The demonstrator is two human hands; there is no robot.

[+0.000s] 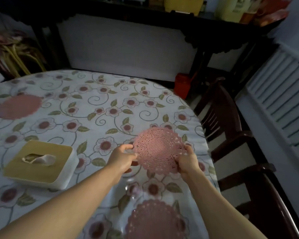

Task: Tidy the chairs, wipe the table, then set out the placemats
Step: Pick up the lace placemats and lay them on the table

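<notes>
A: Where are the hands, and what do they have hold of?

B: Both are out over the right side of the round table. The left hand pinches the left rim of a pink lace placemat, fingers curled closed on the edge. The right hand grips the near right rim the same way, thumb on top. Whether the mat lies flat on the flowered tablecloth or is lifted a little, I cannot tell.

A: How near is it to the table's edge?

B: Near. The mat's right side sits just inside the curved right edge, with only a narrow band of cloth between.

A: And the other mats?

B: A second pink placemat lies at the near edge, below the held one and apart from it. A third placemat lies far left, blurred.

A: Anything else on the table?

B: A tissue box with a tan top sits near left, well apart from the hands. The middle and far part of the cloth is bare.

A: What about room beside the table?

B: Two dark wooden chairs stand close along the right edge, a strip of pale floor showing between them and the table. Beyond the far edge is a dark sideboard
</notes>
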